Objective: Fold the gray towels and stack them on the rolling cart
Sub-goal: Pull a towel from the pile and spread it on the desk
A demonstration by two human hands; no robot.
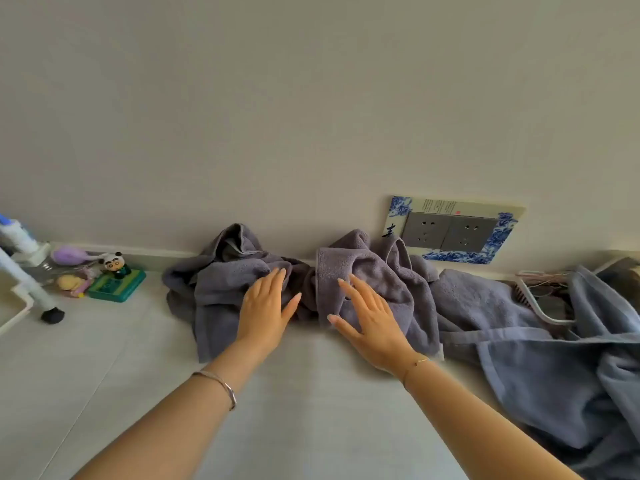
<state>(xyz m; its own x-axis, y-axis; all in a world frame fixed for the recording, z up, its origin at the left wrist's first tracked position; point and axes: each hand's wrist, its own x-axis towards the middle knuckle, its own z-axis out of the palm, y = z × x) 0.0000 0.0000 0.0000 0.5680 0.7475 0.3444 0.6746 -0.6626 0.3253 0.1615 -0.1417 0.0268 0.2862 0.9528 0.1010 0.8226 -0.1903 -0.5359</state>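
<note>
A crumpled gray towel [214, 289] lies on the pale tiled floor against the wall. My left hand [265, 306] rests flat on it with straight fingers. A second bunched gray towel [391, 271] sits just to its right, and my right hand [367, 323] lies on its front fold, fingers spread. More gray-blue towel cloth [540, 362] spreads over the floor at the right. Of the rolling cart [20, 271] only a white frame and one black wheel show at the left edge.
Small toys stand by the wall at the left: a panda figure [114, 263] on a green box [116, 287] and a purple brush [67, 255]. A wall socket [450, 232] with a blue-patterned frame is behind the towels. A white hanger [540, 306] lies among the cloth at right.
</note>
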